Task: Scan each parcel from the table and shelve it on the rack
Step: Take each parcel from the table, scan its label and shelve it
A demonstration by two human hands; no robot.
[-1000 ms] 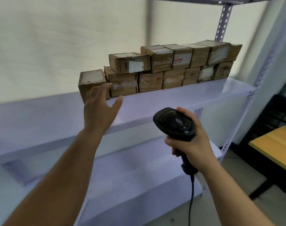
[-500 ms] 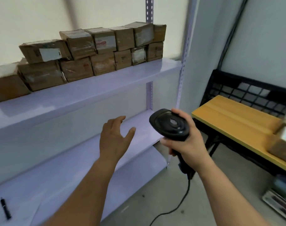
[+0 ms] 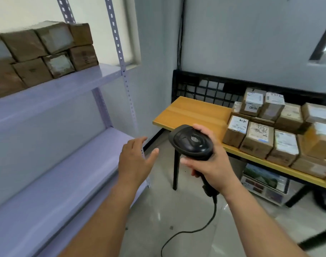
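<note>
My right hand [image 3: 213,165] grips the handle of a black barcode scanner [image 3: 192,141], held in mid-air between the rack and the table; its cable [image 3: 199,229] trails to the floor. My left hand [image 3: 135,160] is empty with relaxed, spread fingers, hovering by the rack's lower shelf [image 3: 65,175]. Several brown cardboard parcels [image 3: 45,52] are stacked in two layers on the rack's upper shelf [image 3: 69,84]. More labelled parcels [image 3: 270,130] sit in a group on the wooden table [image 3: 192,112] at the right, some stacked.
The rack's perforated metal upright [image 3: 121,71] stands between shelves and table. A black wire grid panel [image 3: 205,88] backs the table. Under the table sit a box [image 3: 264,180] with printed pictures and black table legs [image 3: 175,169]. The floor is pale tile.
My view has swung right from the rack to the table, bringing the table parcels fully into sight. My left hand came off the shelved parcel, dropped, and now hovers empty. The scanner stays in my right hand.
</note>
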